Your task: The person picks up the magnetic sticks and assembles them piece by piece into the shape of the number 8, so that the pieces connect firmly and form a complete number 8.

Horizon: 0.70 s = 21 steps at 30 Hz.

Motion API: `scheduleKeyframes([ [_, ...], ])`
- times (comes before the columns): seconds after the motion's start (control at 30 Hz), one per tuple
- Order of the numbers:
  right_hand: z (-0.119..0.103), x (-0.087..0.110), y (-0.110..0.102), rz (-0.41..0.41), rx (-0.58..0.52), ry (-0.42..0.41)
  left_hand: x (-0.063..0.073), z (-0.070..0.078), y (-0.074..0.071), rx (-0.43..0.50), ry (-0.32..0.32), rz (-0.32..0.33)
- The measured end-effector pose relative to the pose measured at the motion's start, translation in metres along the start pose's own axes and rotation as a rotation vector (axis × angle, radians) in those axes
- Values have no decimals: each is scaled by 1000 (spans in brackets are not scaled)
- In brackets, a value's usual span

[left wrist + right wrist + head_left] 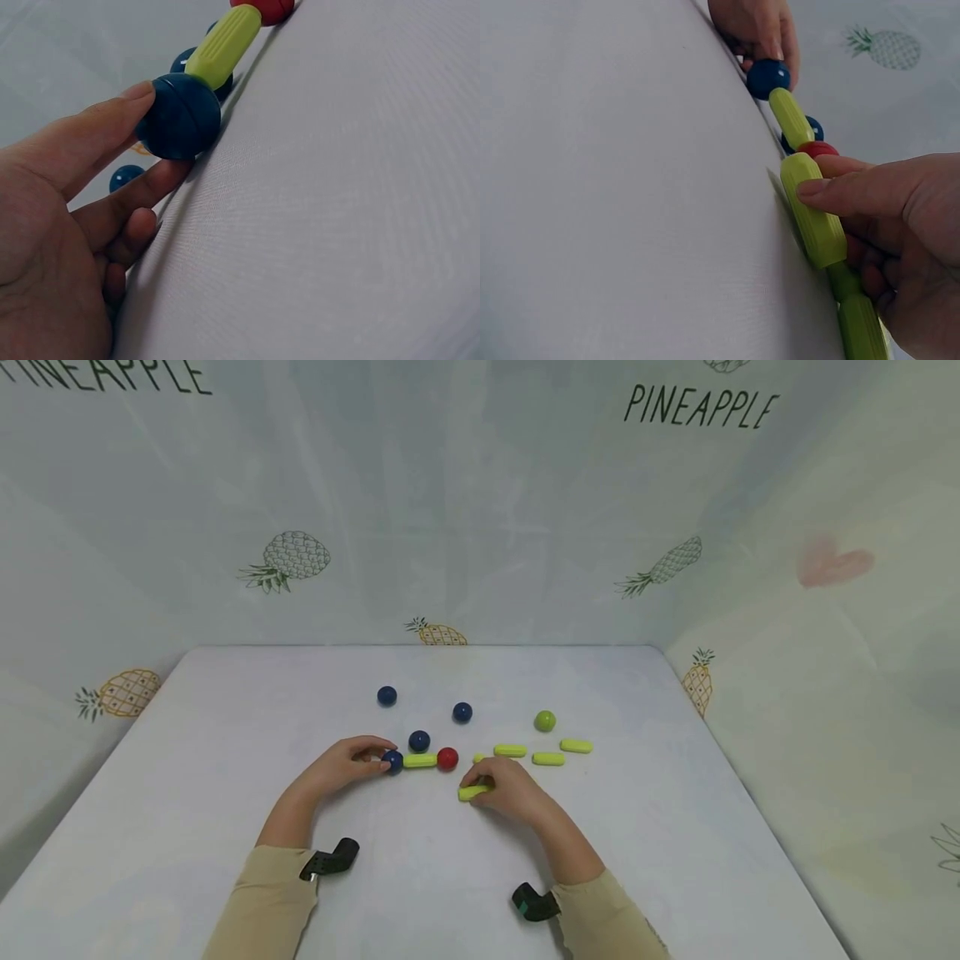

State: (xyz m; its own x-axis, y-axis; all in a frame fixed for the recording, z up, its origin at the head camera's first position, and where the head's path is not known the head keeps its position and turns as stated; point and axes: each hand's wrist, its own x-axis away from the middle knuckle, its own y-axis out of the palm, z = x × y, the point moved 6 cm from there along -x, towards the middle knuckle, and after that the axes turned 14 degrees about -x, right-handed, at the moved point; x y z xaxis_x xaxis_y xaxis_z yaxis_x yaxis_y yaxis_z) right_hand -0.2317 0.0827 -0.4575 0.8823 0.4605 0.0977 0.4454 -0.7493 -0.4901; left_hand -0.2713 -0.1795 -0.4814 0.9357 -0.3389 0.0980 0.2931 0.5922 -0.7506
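On the white table, my left hand pinches a dark blue ball between thumb and fingers. A ribbed yellow-green rod runs from that ball to a red ball, and the three form a row. My right hand holds another yellow-green rod between thumb and fingers, nearer to me than the red ball and to its right. In the head view this rod stands apart from the row. Just behind the row is a second blue ball.
Farther back lie two more blue balls, one at left and one near the middle. A green ball sits at right, with several loose yellow-green rods in front. A pineapple-print cloth hangs behind the table.
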Motion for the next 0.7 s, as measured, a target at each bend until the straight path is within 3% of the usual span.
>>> scheduleKeyframes([
  [0.27,3,-5,1,-31,-37,-10,-1,2,2,-6,17,3],
  [0.7,5,-4,1,-25,-95,-74,-1,-1,0,-13,-18,2],
])
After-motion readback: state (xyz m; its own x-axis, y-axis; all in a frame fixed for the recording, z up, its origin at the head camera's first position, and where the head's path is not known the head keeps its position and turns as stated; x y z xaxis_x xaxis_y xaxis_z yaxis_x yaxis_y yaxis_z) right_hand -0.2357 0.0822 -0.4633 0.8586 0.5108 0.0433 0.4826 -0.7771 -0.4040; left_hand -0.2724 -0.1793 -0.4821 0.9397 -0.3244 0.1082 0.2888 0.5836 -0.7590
